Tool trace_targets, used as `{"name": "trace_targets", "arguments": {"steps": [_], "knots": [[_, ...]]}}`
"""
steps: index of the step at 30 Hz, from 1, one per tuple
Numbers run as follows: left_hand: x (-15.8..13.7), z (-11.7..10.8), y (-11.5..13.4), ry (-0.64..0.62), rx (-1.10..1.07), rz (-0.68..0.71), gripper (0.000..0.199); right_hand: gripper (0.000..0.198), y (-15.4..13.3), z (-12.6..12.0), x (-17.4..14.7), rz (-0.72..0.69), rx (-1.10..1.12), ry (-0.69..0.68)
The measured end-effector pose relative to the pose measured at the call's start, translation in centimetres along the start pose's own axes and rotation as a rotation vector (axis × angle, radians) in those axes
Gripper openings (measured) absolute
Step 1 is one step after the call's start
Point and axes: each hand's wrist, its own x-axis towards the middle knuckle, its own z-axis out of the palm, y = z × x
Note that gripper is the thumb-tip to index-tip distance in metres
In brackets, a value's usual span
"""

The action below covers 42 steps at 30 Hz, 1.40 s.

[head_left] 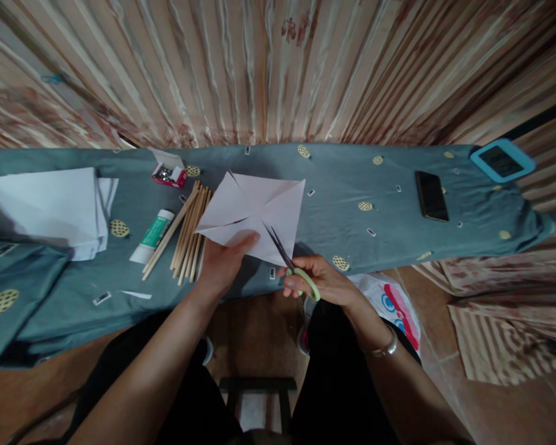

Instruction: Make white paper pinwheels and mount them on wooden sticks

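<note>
Left hand (pixel 227 259) is gripping the near edge of a white paper square (pixel 259 201), thumb on top. Right hand (pixel 317 278) has green-handled scissors (pixel 311 285), fingers in the handle loops, blades at the square's near-right corner and pointing toward its center. Can't tell how far apart the blades are. Square is held over the near half of the cloth-covered counter (pixel 338 216), slits running in from its far-left and near-left corners.

Just left of the square: bundle of wooden sticks (pixel 189 235), partly overlapped by it. Glue stick (pixel 154 235) lies beside the sticks, open red box (pixel 169 176) of small metallic bits behind. Farther left, paper stack (pixel 41 201); thin paper strip (pixel 137 295) near the front edge. Right side: dark phone (pixel 432 196), then blue-framed digital display (pixel 503 161) at the far end. Pleated curtain (pixel 269 74) behind.
</note>
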Motion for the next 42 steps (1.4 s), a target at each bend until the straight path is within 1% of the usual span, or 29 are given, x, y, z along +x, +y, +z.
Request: {"name": "trace_targets", "arguments": {"steps": [3,6,8,10,12,14,16,18,20,21,23,25,26,28,30,32,34,36,38,39,41,42], "knots": [[0.3,0.1,0.9,0.056,-0.174,-0.052,0.051,0.046,0.0,-0.9,-0.4,-0.041,-0.027,-0.022],[0.6,0.0,1.6,0.114,-0.284,-0.069,0.055,0.047,0.2,-1.8,-0.7,-0.083,-0.014,-0.006],[0.7,0.0,1.7,0.137,-0.325,-0.078,0.056,0.048,0.5,-2.0,-0.6,-0.128,0.009,0.049],[0.8,0.1,1.7,0.152,-0.351,-0.09,0.058,0.048,0.7,-1.8,-0.3,-0.203,0.033,0.167],[0.7,0.3,1.6,0.154,-0.36,-0.108,0.06,0.047,0.9,-1.3,0.3,-0.279,0.077,0.326],[0.5,0.5,1.5,0.149,-0.344,-0.122,0.062,0.047,1.1,-0.6,1.0,-0.323,0.106,0.438],[0.3,0.8,1.2,0.134,-0.306,-0.119,0.061,0.047,1.2,0.2,1.6,-0.343,0.097,0.465],[0.2,1.0,0.9,0.101,-0.271,-0.092,0.058,0.047,1.2,0.6,1.9,-0.353,0.062,0.448],[0.1,1.2,0.4,0.074,-0.238,-0.056,0.054,0.049,1.1,0.4,2.0,-0.357,0.02,0.456],[0.1,1.3,0.2,0.072,-0.214,-0.042,0.053,0.051,1.0,0.1,1.9,-0.353,-0.01,0.484],[0.1,1.3,-0.4,0.09,-0.13,-0.026,0.052,0.058,0.8,-1.1,1.7,-0.329,-0.137,0.616],[0.1,1.4,-0.9,0.079,-0.031,-0.031,0.049,0.066,0.6,-2.5,1.4,-0.26,-0.403,0.827],[0.1,1.4,-1.1,0.053,0.011,-0.038,0.048,0.069,0.6,-3.2,1.3,-0.208,-0.555,0.918],[0.0,1.4,-1.5,-0.021,0.065,-0.058,0.044,0.073,0.4,-4.3,1.1,-0.116,-0.814,1.026],[-0.1,1.4,-1.7,-0.083,0.073,-0.087,0.04,0.072,0.2,-5.1,1.1,-0.061,-0.983,1.065],[-0.1,1.4,-1.8,-0.125,0.074,-0.118,0.037,0.069,0.0,-5.7,1.2,-0.02,-1.103,1.096],[0.0,1.3,-1.8,-0.153,0.1,-0.12,0.04,0.064,-0.3,-6.1,1.3,0.017,-1.195,1.113],[0.1,1.0,-1.7,-0.172,0.147,-0.095,0.046,0.053,-0.5,-6.5,1.4,0.039,-1.263,1.103],[0.0,0.5,-1.7,-0.183,0.165,-0.08,0.056,0.04,-0.5,-6.8,1.4,0.047,-1.311,1.076],[0.0,0.2,-1.6,-0.178,0.164,-0.08,0.065,0.035,-0.5,-7.0,1.3,0.049,-1.323,1.064],[-0.1,-0.8,-1.6,-0.142,0.194,-0.057,0.087,0.028,-0.4,-7.3,1.1,0.041,-1.322,1.058],[-0.1,-1.3,-1.5,-0.104,0.243,-0.014,0.096,0.027,-0.3,-7.4,1.0,0.025,-1.312,1.063]]}}
